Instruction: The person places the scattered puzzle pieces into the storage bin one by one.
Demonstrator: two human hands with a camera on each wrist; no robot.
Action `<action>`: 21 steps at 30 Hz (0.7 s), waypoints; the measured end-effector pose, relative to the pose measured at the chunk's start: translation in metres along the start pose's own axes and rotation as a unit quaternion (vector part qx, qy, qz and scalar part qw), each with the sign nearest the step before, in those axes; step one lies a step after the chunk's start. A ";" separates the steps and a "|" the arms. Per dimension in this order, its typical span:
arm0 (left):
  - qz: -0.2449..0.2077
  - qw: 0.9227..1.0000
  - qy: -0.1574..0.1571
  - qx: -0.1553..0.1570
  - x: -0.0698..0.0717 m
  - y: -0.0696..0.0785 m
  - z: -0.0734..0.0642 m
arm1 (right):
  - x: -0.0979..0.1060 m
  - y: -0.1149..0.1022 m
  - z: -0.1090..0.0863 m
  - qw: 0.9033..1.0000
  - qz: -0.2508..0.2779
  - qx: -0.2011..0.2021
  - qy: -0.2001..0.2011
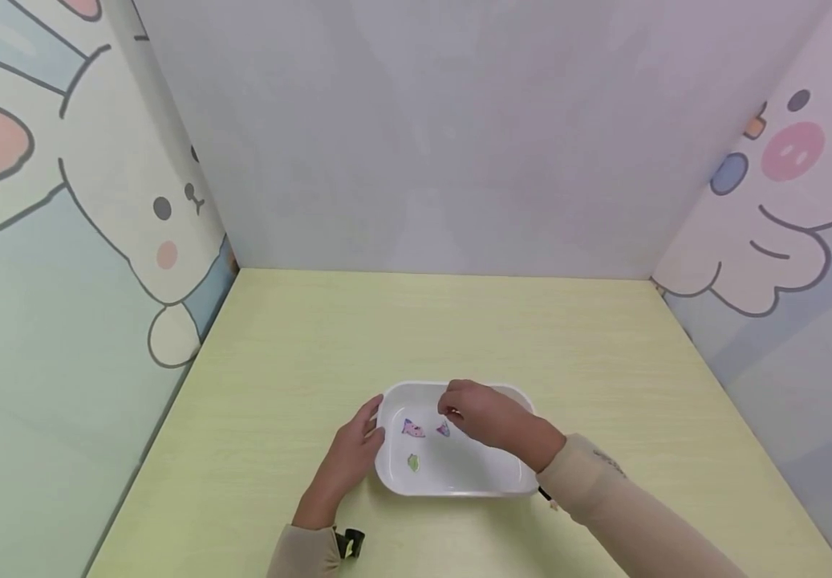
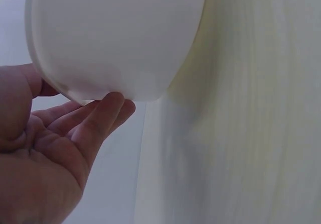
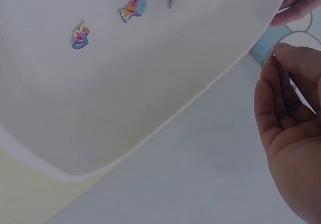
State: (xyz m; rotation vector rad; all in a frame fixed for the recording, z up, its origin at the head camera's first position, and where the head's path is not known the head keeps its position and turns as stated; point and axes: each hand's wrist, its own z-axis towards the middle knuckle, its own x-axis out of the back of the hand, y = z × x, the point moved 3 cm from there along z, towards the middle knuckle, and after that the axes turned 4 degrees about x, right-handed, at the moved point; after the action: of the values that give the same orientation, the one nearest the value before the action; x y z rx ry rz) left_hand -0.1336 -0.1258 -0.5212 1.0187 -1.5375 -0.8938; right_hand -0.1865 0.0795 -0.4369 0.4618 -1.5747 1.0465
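My left hand (image 1: 352, 451) grips the left end of a white tray (image 1: 459, 491), thumb at the rim and fingers against the outer wall (image 2: 115, 43). Above the tray's far half is my right hand (image 1: 484, 413), its thumb and forefinger pinched together. A thin orange-edged piece (image 3: 271, 58) shows between those fingertips, mostly hidden. Small printed cut-out pieces lie flat on the tray floor: a pink one (image 1: 413, 429), a little purple-blue one (image 1: 444, 429) and a green one (image 1: 413, 462). From the right wrist, several show, one with blue and pink (image 3: 80, 36).
The tray stands on a pale yellow table (image 1: 300, 345). A plain grey wall (image 1: 416, 144) closes the back, with cartoon-printed panels (image 1: 62, 241) on the left and right. A black strap (image 1: 349, 543) is at the left wrist.
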 end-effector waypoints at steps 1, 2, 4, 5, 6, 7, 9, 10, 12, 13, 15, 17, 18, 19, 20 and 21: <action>0.001 1.000 0.000 0.000 0.000 0.000 0.000 | -0.001 -0.001 0.001 1.000 0.000 0.002 -0.004; 0.001 1.000 0.000 -0.001 0.000 0.000 0.000 | -0.003 -0.001 0.001 1.000 -0.001 0.004 -0.009; 0.002 1.000 0.000 -0.001 0.000 0.000 0.000 | -0.006 -0.002 0.003 1.000 0.002 0.007 -0.021; 0.003 1.000 0.001 -0.002 0.000 0.000 0.000 | -0.008 -0.003 0.003 1.000 0.002 0.009 -0.027; 0.003 1.000 0.000 -0.002 0.000 -0.001 0.000 | -0.010 -0.003 0.004 0.999 0.000 0.014 -0.032; 0.003 1.000 0.000 -0.001 0.000 -0.001 0.000 | -0.011 -0.004 0.005 0.999 -0.004 0.022 -0.035; 0.003 1.000 -0.001 -0.001 0.000 -0.001 0.001 | -0.015 -0.004 0.005 0.999 -0.013 0.033 -0.041; 0.003 1.000 -0.001 -0.001 0.000 -0.001 0.001 | -0.018 -0.005 0.006 0.998 -0.017 0.038 -0.044; 0.002 1.000 -0.002 -0.001 -0.001 -0.001 0.000 | -0.023 -0.005 0.006 0.997 -0.028 0.044 -0.052; 0.002 1.000 -0.002 -0.001 -0.001 -0.001 0.000 | -0.026 -0.004 0.005 0.997 -0.033 0.045 -0.057; 0.002 1.000 -0.002 0.000 -0.001 -0.001 0.000 | -0.033 -0.004 0.005 0.995 -0.045 0.047 -0.070; 0.003 1.000 -0.001 0.001 -0.001 -0.001 0.000 | -0.040 -0.004 0.004 0.994 -0.056 0.049 -0.085; 0.004 1.000 -0.001 0.000 -0.001 -0.001 0.000 | -0.043 -0.004 0.003 0.993 -0.059 0.049 -0.092; 0.004 1.000 0.000 0.001 -0.001 -0.001 0.000 | -0.045 -0.004 0.003 0.992 -0.061 0.048 -0.099; 0.005 1.000 0.000 0.001 -0.001 -0.001 -0.001 | -0.048 -0.004 0.003 0.991 -0.062 0.047 -0.105; 0.005 1.000 0.000 0.001 -0.001 -0.001 -0.001 | -0.050 -0.005 0.002 0.991 -0.060 0.043 -0.112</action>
State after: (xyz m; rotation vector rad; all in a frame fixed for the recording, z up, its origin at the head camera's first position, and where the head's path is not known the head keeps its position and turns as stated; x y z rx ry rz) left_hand -0.1329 -0.1254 -0.5219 1.0111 -1.5424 -0.8853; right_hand -0.1697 0.0636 -0.4813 0.7443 -1.6802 0.9998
